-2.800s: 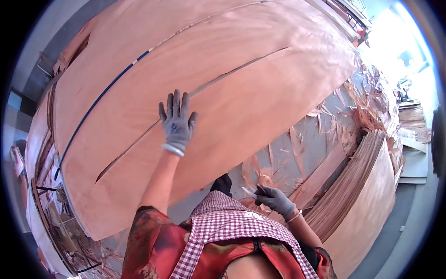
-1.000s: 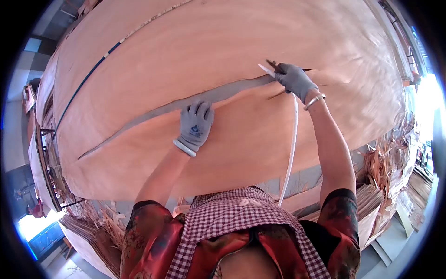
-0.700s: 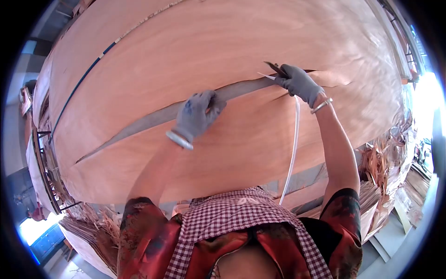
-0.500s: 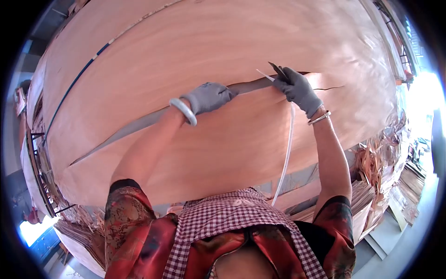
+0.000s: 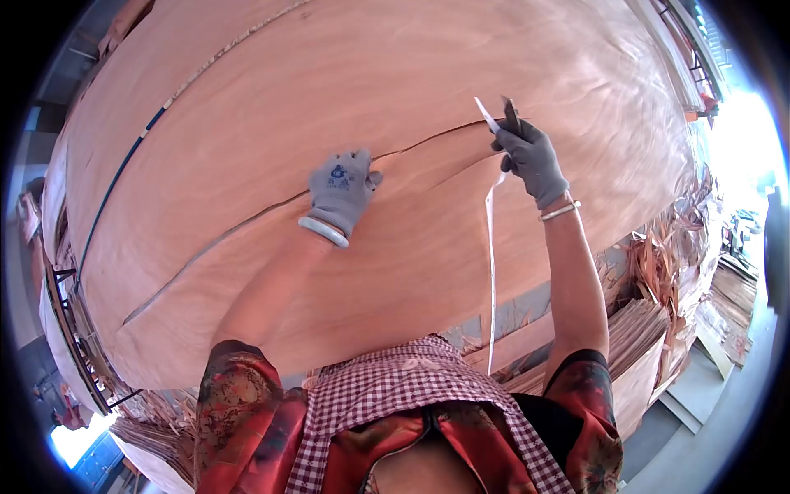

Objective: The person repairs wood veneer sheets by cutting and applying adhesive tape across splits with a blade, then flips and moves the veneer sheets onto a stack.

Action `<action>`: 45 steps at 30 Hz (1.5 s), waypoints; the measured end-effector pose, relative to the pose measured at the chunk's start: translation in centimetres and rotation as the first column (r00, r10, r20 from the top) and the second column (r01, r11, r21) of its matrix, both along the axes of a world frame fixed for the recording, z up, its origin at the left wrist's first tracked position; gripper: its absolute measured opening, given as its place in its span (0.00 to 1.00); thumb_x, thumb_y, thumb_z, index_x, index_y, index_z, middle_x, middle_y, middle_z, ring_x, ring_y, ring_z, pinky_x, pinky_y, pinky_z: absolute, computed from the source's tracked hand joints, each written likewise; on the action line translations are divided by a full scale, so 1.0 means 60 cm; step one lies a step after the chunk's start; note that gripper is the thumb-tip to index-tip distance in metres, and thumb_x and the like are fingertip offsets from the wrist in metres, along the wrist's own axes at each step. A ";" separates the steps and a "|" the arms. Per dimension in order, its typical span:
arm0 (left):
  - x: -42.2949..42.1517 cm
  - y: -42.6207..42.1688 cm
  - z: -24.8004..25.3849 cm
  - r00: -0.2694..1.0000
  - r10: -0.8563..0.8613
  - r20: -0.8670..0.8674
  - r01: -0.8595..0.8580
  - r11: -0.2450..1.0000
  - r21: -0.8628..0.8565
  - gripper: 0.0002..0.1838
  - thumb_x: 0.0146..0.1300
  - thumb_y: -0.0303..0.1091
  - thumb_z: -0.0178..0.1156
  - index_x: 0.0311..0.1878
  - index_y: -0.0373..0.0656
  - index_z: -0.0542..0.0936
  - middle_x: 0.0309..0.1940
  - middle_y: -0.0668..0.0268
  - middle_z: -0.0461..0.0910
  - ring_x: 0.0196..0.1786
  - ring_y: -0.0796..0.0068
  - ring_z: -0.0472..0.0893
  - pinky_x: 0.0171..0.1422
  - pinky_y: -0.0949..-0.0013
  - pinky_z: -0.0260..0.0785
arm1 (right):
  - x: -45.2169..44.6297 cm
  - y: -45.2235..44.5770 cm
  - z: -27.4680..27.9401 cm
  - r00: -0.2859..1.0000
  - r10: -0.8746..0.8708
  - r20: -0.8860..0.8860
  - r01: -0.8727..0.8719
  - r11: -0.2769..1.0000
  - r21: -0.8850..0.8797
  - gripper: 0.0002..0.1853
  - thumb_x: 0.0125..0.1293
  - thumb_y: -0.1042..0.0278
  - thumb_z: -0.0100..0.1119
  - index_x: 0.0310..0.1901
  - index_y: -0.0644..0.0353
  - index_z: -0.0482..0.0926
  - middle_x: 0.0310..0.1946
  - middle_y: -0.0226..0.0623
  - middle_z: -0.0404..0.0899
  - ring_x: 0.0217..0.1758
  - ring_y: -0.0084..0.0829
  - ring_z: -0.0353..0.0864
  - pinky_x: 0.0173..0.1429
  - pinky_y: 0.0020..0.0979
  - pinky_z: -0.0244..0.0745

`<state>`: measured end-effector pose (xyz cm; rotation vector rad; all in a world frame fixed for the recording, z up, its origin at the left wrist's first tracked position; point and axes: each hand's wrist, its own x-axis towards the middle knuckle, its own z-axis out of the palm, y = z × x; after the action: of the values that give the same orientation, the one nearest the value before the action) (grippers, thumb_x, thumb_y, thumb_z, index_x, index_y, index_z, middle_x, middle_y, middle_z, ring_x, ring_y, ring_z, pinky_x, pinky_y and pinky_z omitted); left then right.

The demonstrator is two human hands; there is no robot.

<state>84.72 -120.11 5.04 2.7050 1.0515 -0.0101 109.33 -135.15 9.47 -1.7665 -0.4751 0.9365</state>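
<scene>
Wood sheet (image 5: 395, 272) partly off-frame

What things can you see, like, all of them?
wood sheets: count unclear, pinkish tan, middle
gap: one, dark, across the wood
long thin strip: one, blue and whitish, left
ribbon: one, white, right of middle
tool: one, dark, upper right
stacked sheets: many, brown, lower right
scraps: many, reddish brown, right
apron: one, checked red-white, bottom
left hand: one, grey-gloved, by gap
right hand: one, grey-gloved, holding tool
</scene>
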 end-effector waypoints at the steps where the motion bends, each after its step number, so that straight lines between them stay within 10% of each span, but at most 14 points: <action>1: 0.002 -0.002 -0.005 1.000 0.001 0.030 -0.002 1.000 0.022 0.15 0.56 0.45 0.62 0.40 0.46 0.74 0.36 0.65 0.79 0.45 0.65 0.78 0.40 0.56 0.72 | -0.001 0.008 -0.001 1.000 0.011 -0.019 -0.011 1.000 -0.026 0.08 0.64 0.69 0.56 0.43 0.61 0.77 0.27 0.31 0.77 0.17 0.18 0.70 0.22 0.20 0.62; 9: -0.004 -0.017 -0.016 0.936 -0.279 0.214 0.194 0.917 0.350 0.16 0.57 0.40 0.59 0.47 0.46 0.76 0.46 0.67 0.76 0.53 0.65 0.74 0.55 0.54 0.68 | 0.017 0.039 -0.084 0.988 0.146 -0.050 -0.151 0.981 -0.120 0.10 0.63 0.69 0.57 0.44 0.62 0.76 0.24 0.32 0.77 0.18 0.19 0.70 0.23 0.22 0.65; 15: 0.082 -0.042 -0.036 0.860 -0.382 0.338 0.295 0.913 0.281 0.25 0.59 0.39 0.57 0.60 0.45 0.72 0.62 0.62 0.70 0.67 0.61 0.65 0.72 0.55 0.51 | 0.015 0.036 -0.064 0.983 0.175 -0.049 -0.180 0.974 -0.139 0.09 0.62 0.69 0.56 0.42 0.62 0.74 0.25 0.33 0.76 0.17 0.21 0.69 0.22 0.24 0.65; 28: 0.176 -0.050 -0.051 0.816 -0.473 0.333 0.386 0.874 0.296 0.26 0.62 0.43 0.55 0.61 0.41 0.70 0.63 0.60 0.69 0.67 0.63 0.65 0.71 0.56 0.52 | 0.033 0.048 -0.088 0.977 0.205 -0.057 -0.210 0.970 -0.119 0.13 0.62 0.69 0.55 0.46 0.64 0.73 0.27 0.33 0.76 0.25 0.23 0.76 0.25 0.25 0.70; 35: 0.199 -0.038 -0.041 0.859 -0.491 0.146 0.450 0.859 0.244 0.26 0.61 0.51 0.55 0.62 0.57 0.72 0.63 0.66 0.69 0.67 0.65 0.64 0.68 0.54 0.53 | 0.019 -0.005 -0.026 0.970 0.183 0.157 -0.118 0.927 -0.355 0.12 0.61 0.67 0.60 0.37 0.68 0.72 0.23 0.36 0.76 0.21 0.25 0.77 0.24 0.28 0.72; 43: 0.200 -0.043 -0.039 0.860 -0.494 0.126 0.455 0.855 0.248 0.24 0.62 0.50 0.55 0.62 0.59 0.72 0.63 0.64 0.68 0.67 0.63 0.64 0.66 0.54 0.55 | -0.024 -0.087 -0.025 0.970 0.212 -0.120 -0.227 0.965 -0.132 0.08 0.64 0.69 0.58 0.38 0.66 0.76 0.22 0.29 0.74 0.22 0.21 0.74 0.24 0.26 0.72; 45: 0.200 -0.046 -0.036 0.853 -0.502 0.142 0.455 0.848 0.271 0.24 0.62 0.48 0.54 0.62 0.57 0.73 0.62 0.64 0.69 0.66 0.63 0.64 0.66 0.54 0.55 | 0.054 -0.109 -0.039 0.905 -0.043 -0.423 0.068 0.997 0.045 0.13 0.65 0.69 0.58 0.48 0.67 0.75 0.28 0.30 0.74 0.23 0.19 0.74 0.23 0.22 0.70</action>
<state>96.71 -122.87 2.89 3.0201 0.3056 0.3197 112.57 -141.67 7.14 -1.4594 -0.1686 1.2133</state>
